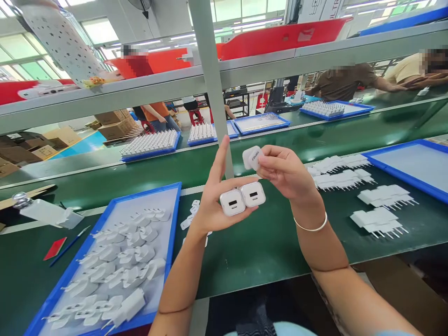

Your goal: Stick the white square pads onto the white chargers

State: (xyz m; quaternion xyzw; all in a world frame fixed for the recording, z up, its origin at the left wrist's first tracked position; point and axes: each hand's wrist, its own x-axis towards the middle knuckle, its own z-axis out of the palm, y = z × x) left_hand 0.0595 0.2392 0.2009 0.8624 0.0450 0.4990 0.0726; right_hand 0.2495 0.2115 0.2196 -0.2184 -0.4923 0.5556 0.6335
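My left hand (213, 200) is raised above the green table, palm up, index finger pointing upward. It holds two white charger plugs (242, 198) side by side, their ports facing me. My right hand (285, 173), with a thin bangle on the wrist, pinches a third white charger plug (252, 157) just above and right of those two. A blue tray (175, 219) at my lower left holds several white plugs with prongs. Small white stickers (191, 214) lie on the table beneath my left hand.
Rows of finished white plugs (380, 205) lie on the table at right, beside another blue tray (413, 163). A grey post (210, 79) rises ahead. A green conveyor (315, 135) carries blue trays; other people work beyond it. A pen and red card (56, 247) lie at left.
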